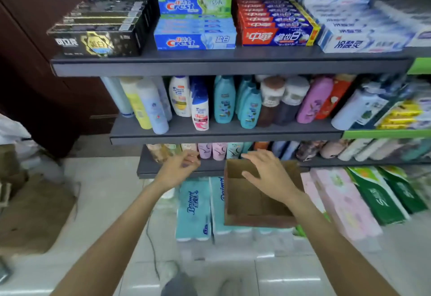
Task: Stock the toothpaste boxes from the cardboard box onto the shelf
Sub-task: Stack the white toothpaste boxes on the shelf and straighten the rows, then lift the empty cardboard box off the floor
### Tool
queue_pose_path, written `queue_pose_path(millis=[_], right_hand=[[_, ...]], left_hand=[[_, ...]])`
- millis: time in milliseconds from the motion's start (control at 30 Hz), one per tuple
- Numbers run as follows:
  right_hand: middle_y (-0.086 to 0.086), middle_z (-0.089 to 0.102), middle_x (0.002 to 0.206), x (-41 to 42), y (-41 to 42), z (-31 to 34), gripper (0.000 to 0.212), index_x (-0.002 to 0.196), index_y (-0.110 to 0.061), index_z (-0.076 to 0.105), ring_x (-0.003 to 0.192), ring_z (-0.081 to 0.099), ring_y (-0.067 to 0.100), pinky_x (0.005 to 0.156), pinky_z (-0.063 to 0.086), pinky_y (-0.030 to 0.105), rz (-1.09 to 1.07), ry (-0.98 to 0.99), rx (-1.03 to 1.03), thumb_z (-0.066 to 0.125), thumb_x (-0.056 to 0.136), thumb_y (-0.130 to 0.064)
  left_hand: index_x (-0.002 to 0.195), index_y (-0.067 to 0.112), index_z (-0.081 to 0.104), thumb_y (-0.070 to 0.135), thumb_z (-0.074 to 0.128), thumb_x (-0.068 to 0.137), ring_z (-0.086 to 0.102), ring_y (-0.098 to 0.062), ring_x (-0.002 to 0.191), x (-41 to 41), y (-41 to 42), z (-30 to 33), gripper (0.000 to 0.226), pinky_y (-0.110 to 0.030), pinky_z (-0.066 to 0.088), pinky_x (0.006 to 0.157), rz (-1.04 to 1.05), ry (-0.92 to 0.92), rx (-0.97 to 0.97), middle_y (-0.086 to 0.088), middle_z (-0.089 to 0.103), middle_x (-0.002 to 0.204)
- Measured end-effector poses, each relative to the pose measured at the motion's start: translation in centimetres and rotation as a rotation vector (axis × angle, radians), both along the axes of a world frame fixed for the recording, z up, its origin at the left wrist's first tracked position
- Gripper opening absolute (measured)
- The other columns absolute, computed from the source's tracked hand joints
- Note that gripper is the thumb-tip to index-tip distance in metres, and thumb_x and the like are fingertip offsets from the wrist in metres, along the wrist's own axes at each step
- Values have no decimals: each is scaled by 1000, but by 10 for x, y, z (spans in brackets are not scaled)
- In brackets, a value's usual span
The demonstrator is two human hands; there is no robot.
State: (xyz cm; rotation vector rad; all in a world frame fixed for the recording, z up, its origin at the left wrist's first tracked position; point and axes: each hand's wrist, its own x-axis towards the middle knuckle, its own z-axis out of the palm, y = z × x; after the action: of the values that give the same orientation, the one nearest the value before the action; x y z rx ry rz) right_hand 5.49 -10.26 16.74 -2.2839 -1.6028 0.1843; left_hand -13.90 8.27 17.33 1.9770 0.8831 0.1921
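While both hands (179, 167) hover, cardboard box (254, 220) sits open.

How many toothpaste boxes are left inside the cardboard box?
0 visible: the open cardboard box, sitting on the tissue packs, shows only bare floor, though the right hand hides part of the inside.

I stood on a glossy pale tiled floor (109, 193) that threw back the overhead light. At my ten o'clock rose a dark brown wooden cabinet (35, 62). Flattened brown cardboard (35, 216) lay on the tiles at my eight o'clock. A thin dark cable (152, 249) trailed across the floor at six.
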Motion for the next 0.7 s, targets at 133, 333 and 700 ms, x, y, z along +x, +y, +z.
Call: queue_pose_path(millis=[133, 333, 700], right_hand=[[1, 59, 125, 20, -49, -52, 40, 124, -21, 58, 120, 48, 25, 103, 37, 40, -121, 99, -100, 57, 88, -41], [6, 67, 109, 35, -90, -131, 35, 114, -16, 65, 103, 58, 30, 88, 46, 38, -257, 205, -228, 63, 84, -33], [9, 63, 97, 85, -98, -205, 26, 111, -13, 63, 91, 60, 30, 73, 50, 37, -496, 212, -287, 61, 86, -17]], left_hand=[[114, 12, 60, 23, 64, 88, 60, -19, 96, 9, -21, -55, 29, -21, 45, 77, 143, 96, -187, -6, 65, 104], [120, 15, 55, 39, 68, 82, 62, -26, 100, 50, -38, -132, 47, -26, 46, 72, 195, 244, -324, -11, 65, 114], [144, 13, 31, 41, 58, 89, 52, -28, 121, 112, -68, -238, 67, -37, 42, 99, 57, 469, -107, -5, 51, 137]])
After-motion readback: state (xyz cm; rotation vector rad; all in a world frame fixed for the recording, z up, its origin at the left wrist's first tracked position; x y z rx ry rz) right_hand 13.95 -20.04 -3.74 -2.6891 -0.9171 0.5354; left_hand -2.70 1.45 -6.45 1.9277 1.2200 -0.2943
